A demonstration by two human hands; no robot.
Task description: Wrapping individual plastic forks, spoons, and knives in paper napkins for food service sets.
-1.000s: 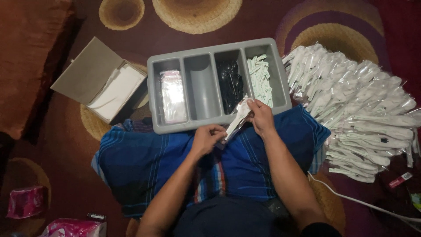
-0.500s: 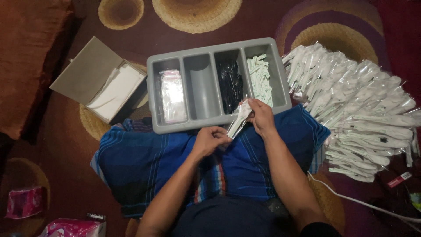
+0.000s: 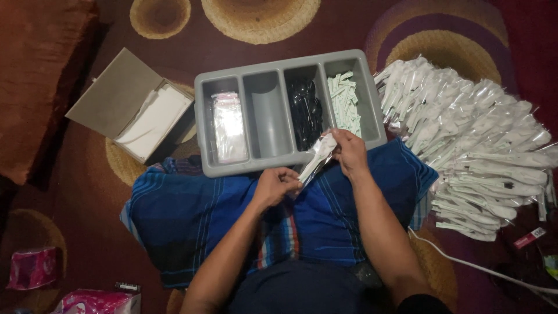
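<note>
- Nearest, the person's lap is covered by a blue striped cloth (image 3: 192, 215), and both hands work just above it.
- The left hand (image 3: 274, 185) has its grip pinched on the lower end of one clear plastic sleeve with a white utensil inside (image 3: 317, 157); the right hand (image 3: 349, 152) pinches its upper end. The sleeve hangs slanted over the near rim of the tray, touching nothing else that I can tell.
- Judging by the scene, this one sleeve is mid-way through packing, not yet set down.
- Just beyond sits one grey plastic tray with four compartments (image 3: 200, 116): far left holds a stack of clear bags (image 3: 228, 127), the second is bare, the third holds black plastic cutlery (image 3: 305, 113), the right one pale green paper sticks (image 3: 344, 102). So supplies remain.
- To the right, a large heap of finished white wrapped sleeves (image 3: 471, 145), too many to count, suggests much is done.
- Far left, one open grey box of white napkins (image 3: 131, 107) lies on the maroon patterned carpet (image 3: 349, 29).
</note>
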